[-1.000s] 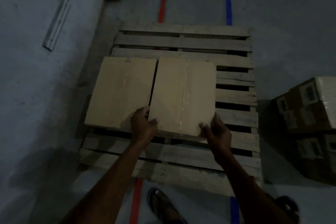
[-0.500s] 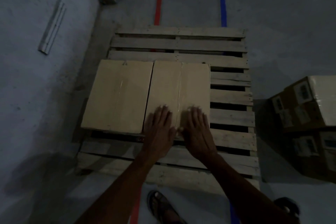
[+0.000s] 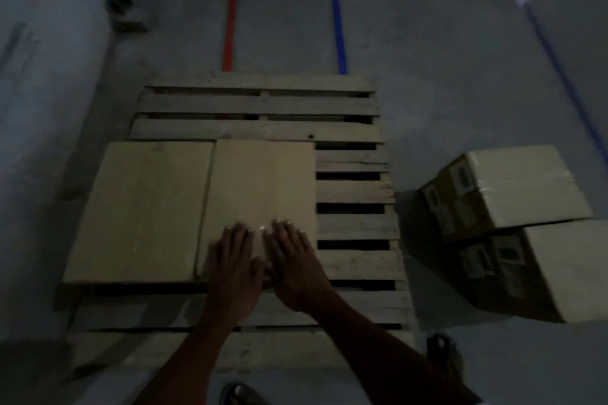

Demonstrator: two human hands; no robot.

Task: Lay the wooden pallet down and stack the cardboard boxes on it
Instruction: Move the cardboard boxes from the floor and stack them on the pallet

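On the floor, pallet (image 3: 348, 192) lies flat, slats up, so the first part of the task looks done. Two cardboard boxes sit on its left half, side by side and touching: left box (image 3: 141, 210) overhangs the pallet's left edge a bit, right box (image 3: 263, 187) ends about mid-pallet.

Left hand (image 3: 235, 270) and right hand (image 3: 296, 266) are both flat, palms down, on the near end of the right box's top. Fingers spread, neither grip closed on anything. Reads as pressing or nudging the box to seat it against its neighbour, i.e. the tail end of placing box two.

More boxes (image 3: 513, 194) wait on the floor just right of the pallet, at least two, one on top of the other, upper one tilted.

Next move, my guess: lift hands off, turn right, take the upper box by two opposite sides, set it on the bare right half of the pallet, flush with the right box. Light is poor; can't tell whether those boxes are taped shut.
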